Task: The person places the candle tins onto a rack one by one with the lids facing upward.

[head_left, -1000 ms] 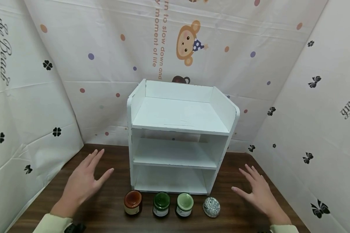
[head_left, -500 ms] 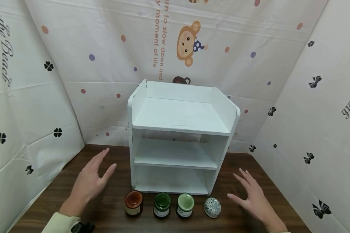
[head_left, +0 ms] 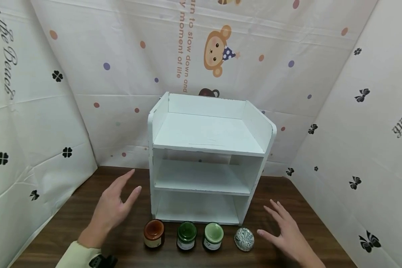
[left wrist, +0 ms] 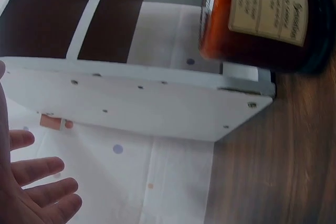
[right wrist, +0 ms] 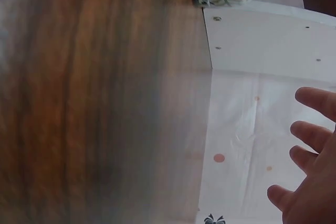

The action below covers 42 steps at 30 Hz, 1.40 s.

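Left grip [head_left: 110, 210] and right grip [head_left: 286, 234] were both held wide, with thumbs and fingers spread apart, at the lower left and lower right of the head frame. The amber jar [head_left: 154, 233], at the lower centre-left, was placed nearest the left grip but was not touched by it; its cream label was shown at the upper right of the left wrist frame. The leaf-patterned container [head_left: 244, 239], at the lower centre-right, was set near the right grip, also untouched. Between these two, a dark green jar [head_left: 187, 235] and a light green jar [head_left: 213, 236] were lined up on the brown surface [head_left: 83, 193]. Just behind the row, mid-frame, a white shelf unit [head_left: 209, 130] was stood upright, backed by a printed cloth [head_left: 127, 74].
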Each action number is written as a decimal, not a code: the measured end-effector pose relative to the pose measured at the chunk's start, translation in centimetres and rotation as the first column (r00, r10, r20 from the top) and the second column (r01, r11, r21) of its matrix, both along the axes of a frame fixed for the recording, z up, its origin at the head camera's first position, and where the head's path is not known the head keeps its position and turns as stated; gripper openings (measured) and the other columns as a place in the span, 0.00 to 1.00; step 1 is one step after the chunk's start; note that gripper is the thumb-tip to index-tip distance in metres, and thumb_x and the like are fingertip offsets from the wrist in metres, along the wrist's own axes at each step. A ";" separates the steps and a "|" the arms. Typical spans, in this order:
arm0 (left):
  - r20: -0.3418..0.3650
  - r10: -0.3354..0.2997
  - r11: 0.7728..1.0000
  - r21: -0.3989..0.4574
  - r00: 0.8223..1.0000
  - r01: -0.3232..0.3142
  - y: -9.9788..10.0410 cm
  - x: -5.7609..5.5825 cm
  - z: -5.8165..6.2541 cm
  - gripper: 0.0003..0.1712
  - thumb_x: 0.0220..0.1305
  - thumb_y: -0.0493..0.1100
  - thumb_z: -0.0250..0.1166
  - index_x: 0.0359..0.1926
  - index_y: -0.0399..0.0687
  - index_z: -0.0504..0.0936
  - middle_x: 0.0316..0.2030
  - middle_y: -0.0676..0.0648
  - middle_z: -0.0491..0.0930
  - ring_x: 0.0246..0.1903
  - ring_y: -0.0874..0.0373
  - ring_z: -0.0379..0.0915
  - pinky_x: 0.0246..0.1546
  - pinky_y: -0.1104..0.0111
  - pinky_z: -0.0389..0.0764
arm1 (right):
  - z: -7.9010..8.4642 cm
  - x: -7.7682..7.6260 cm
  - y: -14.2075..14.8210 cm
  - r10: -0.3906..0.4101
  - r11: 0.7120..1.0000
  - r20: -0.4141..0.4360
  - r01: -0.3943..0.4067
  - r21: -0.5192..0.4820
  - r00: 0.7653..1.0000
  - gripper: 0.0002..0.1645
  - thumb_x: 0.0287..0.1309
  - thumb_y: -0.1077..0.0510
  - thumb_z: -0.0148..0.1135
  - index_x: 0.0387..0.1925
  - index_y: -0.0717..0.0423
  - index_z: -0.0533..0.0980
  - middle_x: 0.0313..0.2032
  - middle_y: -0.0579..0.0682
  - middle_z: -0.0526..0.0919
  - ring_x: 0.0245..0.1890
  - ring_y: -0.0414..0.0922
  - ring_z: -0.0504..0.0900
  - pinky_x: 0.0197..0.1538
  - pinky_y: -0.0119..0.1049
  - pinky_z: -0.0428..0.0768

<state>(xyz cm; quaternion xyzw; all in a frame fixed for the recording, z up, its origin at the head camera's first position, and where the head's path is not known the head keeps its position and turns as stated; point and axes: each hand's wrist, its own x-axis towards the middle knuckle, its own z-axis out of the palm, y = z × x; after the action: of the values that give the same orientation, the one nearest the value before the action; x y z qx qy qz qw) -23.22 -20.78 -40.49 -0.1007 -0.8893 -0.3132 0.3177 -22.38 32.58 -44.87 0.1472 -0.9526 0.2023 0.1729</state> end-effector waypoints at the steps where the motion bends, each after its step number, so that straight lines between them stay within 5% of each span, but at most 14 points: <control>1: -0.003 -0.005 1.000 0.009 1.000 0.005 0.2 0.0 0.1 0.34 0.72 0.55 0.62 0.74 0.48 0.69 0.69 0.37 0.74 0.67 0.36 0.71 0.62 0.37 0.72 | 0.0 0.1 -0.1 0.000 1.000 0.001 0.000 0.002 1.000 0.46 0.54 0.37 0.74 0.70 0.51 0.72 0.76 0.60 0.63 0.74 0.71 0.59 0.58 0.80 0.66; 14: -0.013 -0.042 0.994 0.097 0.999 0.043 2.3 -0.7 0.7 0.32 0.73 0.53 0.62 0.72 0.44 0.71 0.69 0.38 0.75 0.68 0.38 0.71 0.65 0.39 0.72 | -0.7 0.8 -1.2 -0.030 0.999 0.094 0.031 -0.015 0.995 0.51 0.54 0.30 0.71 0.72 0.52 0.69 0.77 0.58 0.61 0.73 0.68 0.61 0.57 0.78 0.70; 31: 0.029 -0.127 0.967 0.227 0.991 0.117 4.3 -1.5 1.6 0.34 0.71 0.56 0.65 0.71 0.46 0.72 0.63 0.42 0.79 0.57 0.45 0.81 0.56 0.46 0.82 | -0.6 1.1 -2.6 -0.052 0.992 0.294 0.083 -0.091 0.954 0.57 0.51 0.24 0.69 0.73 0.53 0.68 0.79 0.57 0.56 0.74 0.71 0.59 0.63 0.74 0.70; 42: 0.009 -0.078 0.964 0.254 0.997 0.073 5.1 -1.7 2.1 0.31 0.68 0.55 0.68 0.65 0.42 0.79 0.57 0.40 0.84 0.51 0.45 0.84 0.52 0.48 0.85 | -1.2 1.5 -3.5 -0.019 0.978 0.351 0.090 -0.189 0.936 0.56 0.49 0.28 0.73 0.71 0.56 0.69 0.76 0.61 0.63 0.72 0.69 0.65 0.65 0.69 0.72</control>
<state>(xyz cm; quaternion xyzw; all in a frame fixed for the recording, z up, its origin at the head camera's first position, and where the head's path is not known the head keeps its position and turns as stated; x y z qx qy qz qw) -24.93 -15.68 -38.43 -0.0902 -0.8403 -0.4373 0.3075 -20.91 29.10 -46.03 0.0644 -0.9464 0.3158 0.0216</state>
